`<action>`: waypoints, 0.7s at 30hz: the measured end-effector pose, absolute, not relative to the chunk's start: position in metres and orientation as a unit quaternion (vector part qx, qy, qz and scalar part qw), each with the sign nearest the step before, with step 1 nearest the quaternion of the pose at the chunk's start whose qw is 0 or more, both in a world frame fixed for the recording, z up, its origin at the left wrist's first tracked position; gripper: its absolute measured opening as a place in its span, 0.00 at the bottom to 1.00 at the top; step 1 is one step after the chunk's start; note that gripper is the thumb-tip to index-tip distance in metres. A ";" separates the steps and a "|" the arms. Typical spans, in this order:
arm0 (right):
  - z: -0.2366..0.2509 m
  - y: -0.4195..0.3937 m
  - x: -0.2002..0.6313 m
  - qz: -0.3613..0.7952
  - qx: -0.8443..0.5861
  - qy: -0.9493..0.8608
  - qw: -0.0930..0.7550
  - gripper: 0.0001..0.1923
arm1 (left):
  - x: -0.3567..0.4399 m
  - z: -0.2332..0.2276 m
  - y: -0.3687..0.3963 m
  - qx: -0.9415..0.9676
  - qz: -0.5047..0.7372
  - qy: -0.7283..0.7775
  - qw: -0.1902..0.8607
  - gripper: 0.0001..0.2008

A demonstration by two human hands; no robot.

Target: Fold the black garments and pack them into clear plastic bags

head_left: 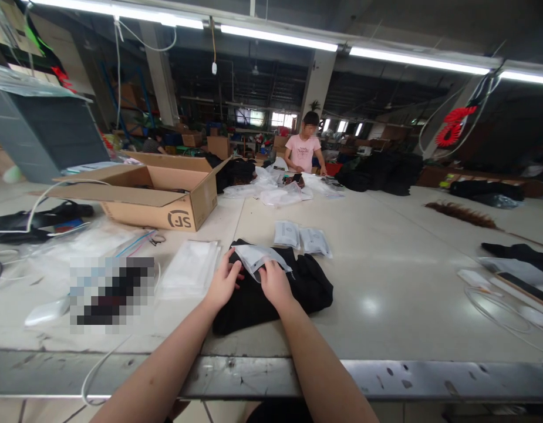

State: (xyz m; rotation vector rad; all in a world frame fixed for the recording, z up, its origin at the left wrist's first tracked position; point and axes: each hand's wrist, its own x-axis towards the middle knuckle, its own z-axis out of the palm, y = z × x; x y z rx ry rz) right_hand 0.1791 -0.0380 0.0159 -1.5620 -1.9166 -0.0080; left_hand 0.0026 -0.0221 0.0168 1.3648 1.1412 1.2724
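A frosted plastic bag (271, 254) lies over folded black garments (313, 285) on the table in front of me. My left hand (223, 281) is at the bag's left corner, its fingers curled around the edge. At the bag's near edge, my right hand (275, 283) has bent fingers closed on the plastic; its fingertips are partly hidden, and something dark shows beside them. Just beyond the garments lie two small filled packets, one packet (286, 234) on the left and another packet (315, 241) on the right.
A stack of clear plastic bags (189, 269) lies left of the garments. Behind it stands an open cardboard box (161, 202). Cables (495, 305) and black cloth (518, 254) lie at the right. Across the table (398, 317), a person (304, 150) stands near black piles (385, 171).
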 end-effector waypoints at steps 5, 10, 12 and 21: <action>0.016 -0.039 0.181 0.070 -0.499 -0.785 0.360 0.20 | -0.002 0.019 -0.015 0.512 0.518 0.407 0.552 0.32; 0.019 -0.040 0.177 0.156 -0.429 -0.792 0.405 0.28 | -0.008 0.026 -0.012 0.361 0.558 0.391 0.637 0.24; 0.021 -0.040 0.177 0.204 -0.406 -0.780 0.431 0.28 | -0.010 0.030 -0.011 0.323 0.565 0.376 0.659 0.20; 0.022 -0.035 0.178 0.426 -0.410 -0.611 0.527 0.07 | -0.024 0.038 -0.005 0.249 0.648 0.373 0.616 0.12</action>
